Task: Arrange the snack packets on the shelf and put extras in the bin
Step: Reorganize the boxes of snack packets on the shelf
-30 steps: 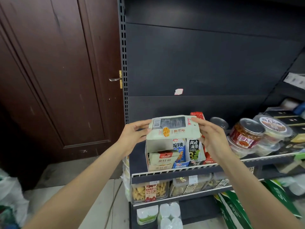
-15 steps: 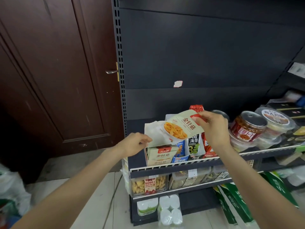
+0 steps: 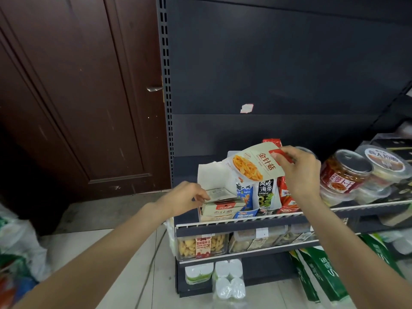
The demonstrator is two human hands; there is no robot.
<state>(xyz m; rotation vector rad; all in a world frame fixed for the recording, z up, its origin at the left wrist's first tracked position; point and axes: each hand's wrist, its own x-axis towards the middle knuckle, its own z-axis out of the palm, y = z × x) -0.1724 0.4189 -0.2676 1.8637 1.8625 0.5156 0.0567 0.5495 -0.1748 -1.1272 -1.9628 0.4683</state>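
Observation:
My right hand point(image 3: 297, 172) pinches a beige snack packet point(image 3: 253, 166) with a picture of orange strips, holding it tilted above the shelf point(image 3: 245, 221). Below it a white display box point(image 3: 209, 177) holds a row of the same beige packets point(image 3: 219, 207). My left hand point(image 3: 186, 197) reaches into the box's left side, its fingers touching the packets' tops. Blue point(image 3: 244, 195), dark green point(image 3: 267, 194) and red point(image 3: 286, 192) packets stand in boxes to the right.
Jars with red labels point(image 3: 344, 175) and lidded tubs point(image 3: 383, 163) crowd the shelf's right. Clear bins of snacks point(image 3: 201, 244) sit on the lower shelf, with tissue rolls point(image 3: 227, 279) beneath. A brown door point(image 3: 78, 97) stands left; plastic bags point(image 3: 15, 253) lie on the floor.
My left hand let go of the beige packet and dropped down to the packets in the box. My right hand turned the packet face-up and keeps it lifted.

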